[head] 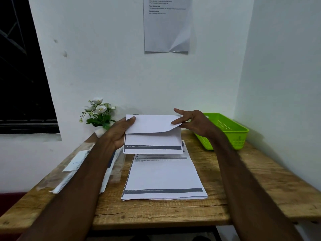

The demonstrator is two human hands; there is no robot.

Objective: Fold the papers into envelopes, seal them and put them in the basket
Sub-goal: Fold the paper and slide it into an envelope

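Left hand (119,132) grips a half-folded paper (152,134) by its edge; right hand (192,121) pinches its flap corner, other fingers (178,111) spread.

"END GOAL:" stands in the dark band at the foot of the folded paper (152,146) and of the paper stack (164,190). The wall notice (166,23) shows "TASK DESCRIPTION"; its smaller print is unreadable.
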